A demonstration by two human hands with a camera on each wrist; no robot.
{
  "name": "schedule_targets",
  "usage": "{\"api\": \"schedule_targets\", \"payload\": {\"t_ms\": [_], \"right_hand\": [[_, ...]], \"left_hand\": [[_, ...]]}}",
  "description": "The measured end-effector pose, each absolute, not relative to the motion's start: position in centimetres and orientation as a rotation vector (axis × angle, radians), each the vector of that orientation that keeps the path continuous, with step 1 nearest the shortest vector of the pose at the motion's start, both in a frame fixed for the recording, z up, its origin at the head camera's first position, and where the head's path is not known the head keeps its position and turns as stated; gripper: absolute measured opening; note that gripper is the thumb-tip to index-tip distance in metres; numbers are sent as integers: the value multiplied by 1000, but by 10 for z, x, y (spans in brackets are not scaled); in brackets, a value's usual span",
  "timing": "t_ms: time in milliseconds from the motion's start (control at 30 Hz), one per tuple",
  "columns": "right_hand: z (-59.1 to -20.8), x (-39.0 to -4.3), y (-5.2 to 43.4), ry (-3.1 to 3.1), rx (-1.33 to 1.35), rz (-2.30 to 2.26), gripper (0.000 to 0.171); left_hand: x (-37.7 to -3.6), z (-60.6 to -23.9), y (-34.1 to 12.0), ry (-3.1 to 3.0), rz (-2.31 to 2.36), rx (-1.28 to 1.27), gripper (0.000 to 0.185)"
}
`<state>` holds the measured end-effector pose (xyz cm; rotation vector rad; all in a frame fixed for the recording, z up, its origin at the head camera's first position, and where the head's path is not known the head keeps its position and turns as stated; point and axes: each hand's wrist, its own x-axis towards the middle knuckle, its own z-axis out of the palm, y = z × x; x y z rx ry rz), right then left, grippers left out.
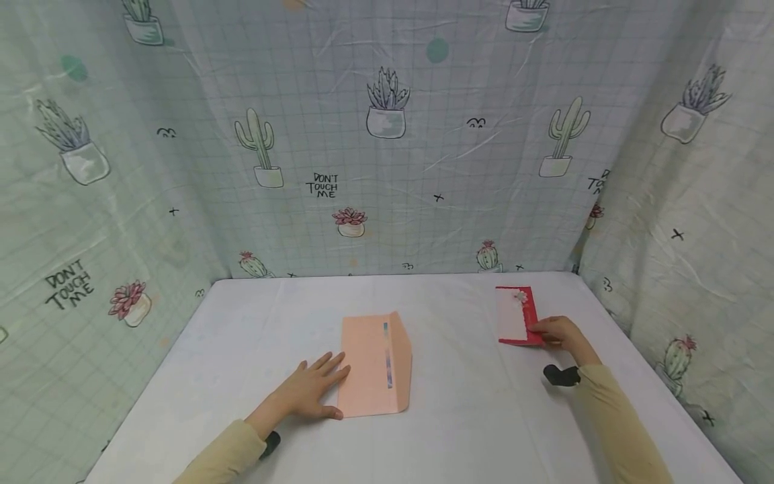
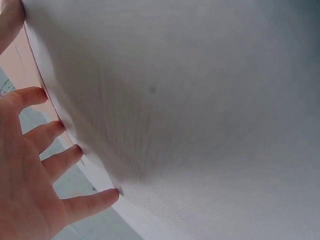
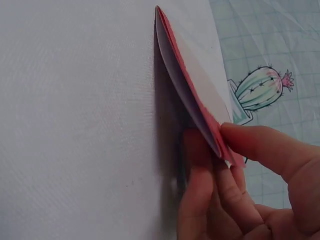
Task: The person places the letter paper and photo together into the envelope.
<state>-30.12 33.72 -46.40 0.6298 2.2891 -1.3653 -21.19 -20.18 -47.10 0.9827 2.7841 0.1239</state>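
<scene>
A salmon-pink envelope [image 1: 375,364] lies flat on the white table [image 1: 459,430] with its flap open to the right. My left hand [image 1: 311,390] rests flat on its left edge with the fingers spread; the left wrist view shows those fingers [image 2: 47,135] straight against the envelope's edge [image 2: 15,62]. At the right lies a red greeting card [image 1: 517,316] with a white panel. My right hand [image 1: 559,333] pinches its near right corner. In the right wrist view the thumb and fingers [image 3: 225,170] grip the card [image 3: 192,95], lifting its edge off the table.
Cactus-print cloth walls [image 1: 387,134] close in the table at the back, left and right. Black wrist straps [image 1: 561,375] sit on both sleeves. Bare white tabletop lies between the envelope and the card and toward the front edge.
</scene>
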Motion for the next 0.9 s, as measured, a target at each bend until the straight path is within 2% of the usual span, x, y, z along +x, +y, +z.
{"api": "schedule_targets", "payload": {"t_ms": [433,900], "right_hand": [[-465,-295,341,2083,526,-1611,58],[-462,-282,336,2063,405,-1655,65]], "left_hand": [[-210,-470,-201,2775,134,956,86],[-207,-473,-200,2787,141,941,87]]}}
